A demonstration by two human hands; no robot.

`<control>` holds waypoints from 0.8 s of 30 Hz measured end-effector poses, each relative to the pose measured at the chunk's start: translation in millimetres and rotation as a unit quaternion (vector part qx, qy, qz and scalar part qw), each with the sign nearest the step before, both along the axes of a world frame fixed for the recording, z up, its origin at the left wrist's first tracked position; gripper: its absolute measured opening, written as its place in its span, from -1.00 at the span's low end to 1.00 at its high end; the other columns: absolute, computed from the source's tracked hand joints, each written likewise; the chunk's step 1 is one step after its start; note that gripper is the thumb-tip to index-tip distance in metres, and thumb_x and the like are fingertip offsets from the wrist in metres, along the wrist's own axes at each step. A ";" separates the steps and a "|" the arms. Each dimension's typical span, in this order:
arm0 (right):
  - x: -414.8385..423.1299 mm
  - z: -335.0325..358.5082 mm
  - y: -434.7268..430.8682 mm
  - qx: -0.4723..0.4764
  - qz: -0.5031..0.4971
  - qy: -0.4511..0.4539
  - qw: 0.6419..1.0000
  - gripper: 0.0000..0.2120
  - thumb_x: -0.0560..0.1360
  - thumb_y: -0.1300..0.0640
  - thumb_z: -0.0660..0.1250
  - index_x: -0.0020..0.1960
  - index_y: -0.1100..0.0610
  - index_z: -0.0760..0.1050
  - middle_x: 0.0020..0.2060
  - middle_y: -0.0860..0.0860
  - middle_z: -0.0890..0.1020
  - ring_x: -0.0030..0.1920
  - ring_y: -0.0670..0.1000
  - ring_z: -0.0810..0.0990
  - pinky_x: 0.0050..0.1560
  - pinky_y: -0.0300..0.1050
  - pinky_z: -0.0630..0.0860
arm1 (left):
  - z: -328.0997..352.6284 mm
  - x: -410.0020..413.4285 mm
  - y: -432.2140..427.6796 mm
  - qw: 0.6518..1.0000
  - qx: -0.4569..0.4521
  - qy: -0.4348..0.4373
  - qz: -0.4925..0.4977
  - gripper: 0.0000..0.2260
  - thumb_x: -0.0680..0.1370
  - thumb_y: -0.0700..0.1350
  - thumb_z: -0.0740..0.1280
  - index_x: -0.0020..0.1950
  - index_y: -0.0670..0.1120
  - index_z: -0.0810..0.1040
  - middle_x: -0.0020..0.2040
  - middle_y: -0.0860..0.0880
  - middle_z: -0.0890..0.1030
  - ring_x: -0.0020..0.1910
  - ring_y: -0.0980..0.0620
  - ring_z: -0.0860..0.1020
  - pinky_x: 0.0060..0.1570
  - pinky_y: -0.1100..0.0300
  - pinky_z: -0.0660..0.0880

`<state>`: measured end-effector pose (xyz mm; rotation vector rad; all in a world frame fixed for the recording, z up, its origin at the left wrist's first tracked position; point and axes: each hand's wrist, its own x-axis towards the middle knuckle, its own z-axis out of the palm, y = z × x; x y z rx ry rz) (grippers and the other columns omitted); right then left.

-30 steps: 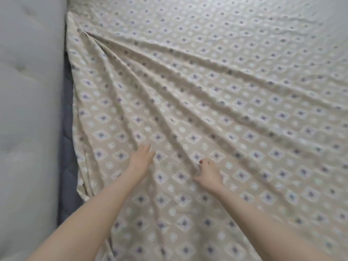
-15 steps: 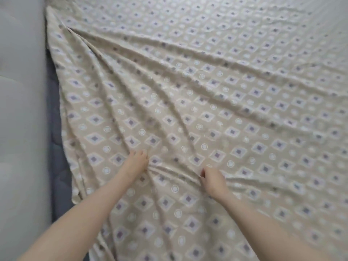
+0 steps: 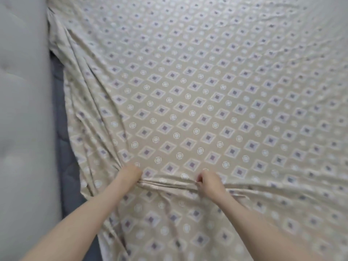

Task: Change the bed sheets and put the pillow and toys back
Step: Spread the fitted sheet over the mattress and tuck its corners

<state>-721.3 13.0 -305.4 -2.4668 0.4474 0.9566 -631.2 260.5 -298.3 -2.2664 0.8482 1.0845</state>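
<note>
A beige bed sheet (image 3: 207, 95) with a pattern of purple diamonds and white circles covers the bed. My left hand (image 3: 130, 176) grips a bunched fold of the sheet near the bottom centre. My right hand (image 3: 210, 182) pinches the same fold a short way to the right. A tight ridge of fabric runs between the two hands. Beyond the hands the sheet lies nearly flat, with long creases along its left edge. No pillow or toy is in view.
A pale grey padded headboard (image 3: 22, 110) fills the left side. A strip of dark blue mattress (image 3: 61, 129) shows between the headboard and the sheet's left edge.
Both hands have closed on the sheet and pulled it toward me. The radiating creases across the middle have flattened out, and a bunched ridge now runs between the hands.
</note>
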 end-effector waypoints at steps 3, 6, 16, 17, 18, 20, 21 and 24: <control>-4.5 -3.9 1.9 0.004 -0.018 -0.019 1.000 -0.85 0.45 0.33 0.22 -0.11 0.32 0.56 -0.10 0.20 0.65 -0.03 0.17 0.60 -0.08 -0.08 0.47 | -0.6 -2.9 -4.8 1.000 0.005 -0.007 0.007 -0.69 0.56 -0.38 0.12 0.22 -0.20 0.51 0.23 -0.13 0.54 0.24 -0.10 0.51 0.14 0.13 0.43; -11.5 -4.9 1.2 0.015 -0.029 -0.041 0.999 -0.83 0.49 0.32 0.21 -0.01 0.32 0.55 -0.06 0.21 0.64 0.02 0.18 0.58 -0.03 -0.04 0.47 | 0.9 -13.5 -10.3 0.999 0.003 -0.048 -0.001 -0.71 0.55 -0.36 0.14 0.19 -0.15 0.51 0.20 -0.08 0.55 0.22 -0.09 0.49 0.17 0.12 0.39; -81.8 23.0 -19.3 0.023 0.001 -0.102 0.995 -0.79 0.46 0.13 0.31 0.08 0.10 0.45 0.02 0.00 0.49 0.10 0.03 0.46 -0.01 -0.14 0.37 | 24.9 -105.5 -73.4 0.966 -0.255 -0.028 0.037 -0.64 0.34 -0.12 0.47 0.08 -0.14 0.49 0.04 -0.09 0.51 0.01 -0.05 0.53 -0.13 0.15 0.44; -91.5 24.1 -23.3 0.018 0.014 -0.060 0.998 -0.72 0.44 0.10 0.34 0.13 0.09 0.43 0.06 0.00 0.49 0.13 0.03 0.45 0.02 -0.13 0.39 | 20.1 -117.7 -76.5 0.974 -0.222 -0.009 0.034 -0.62 0.43 -0.09 0.40 0.20 -0.11 0.42 0.17 -0.08 0.44 0.15 -0.05 0.46 -0.04 0.13 0.41; -100.7 24.1 -26.9 0.014 0.032 -0.012 0.999 -0.63 0.41 0.08 0.38 0.17 0.09 0.40 0.10 0.01 0.47 0.17 0.04 0.44 0.06 -0.10 0.41 | 17.7 -127.7 -78.0 0.979 -0.203 -0.019 0.027 -0.58 0.43 -0.08 0.40 0.26 -0.08 0.40 0.22 -0.06 0.41 0.19 -0.04 0.44 -0.03 0.13 0.41; -118.2 24.0 -34.7 -0.005 0.061 0.055 0.997 -0.48 0.36 0.08 0.45 0.24 0.08 0.34 0.18 0.03 0.43 0.22 0.06 0.41 0.11 -0.11 0.41 | 17.4 -138.5 -83.2 0.980 -0.186 -0.056 0.037 -0.54 0.36 -0.09 0.46 0.24 -0.04 0.46 0.19 -0.04 0.47 0.13 -0.02 0.49 -0.12 0.16 0.47; -125.0 24.3 -37.1 -0.016 0.070 0.064 0.995 -0.45 0.35 0.10 0.46 0.27 0.09 0.32 0.21 0.04 0.41 0.23 0.07 0.39 0.10 -0.12 0.40 | 16.1 -142.9 -84.1 0.984 -0.169 -0.040 0.027 -0.56 0.39 -0.14 0.43 0.25 -0.06 0.46 0.19 -0.04 0.47 0.13 -0.03 0.49 -0.10 0.14 0.47; -141.8 19.4 -37.5 -0.055 0.080 0.031 0.995 -0.57 0.42 0.22 0.36 0.24 0.12 0.31 0.22 0.05 0.41 0.21 0.06 0.39 -0.05 -0.14 0.35 | 10.5 -146.8 -86.1 0.983 -0.171 -0.060 -0.040 -0.58 0.09 -0.15 0.60 -0.09 -0.05 0.64 -0.10 0.03 0.60 -0.14 0.04 0.59 -0.30 0.21 0.47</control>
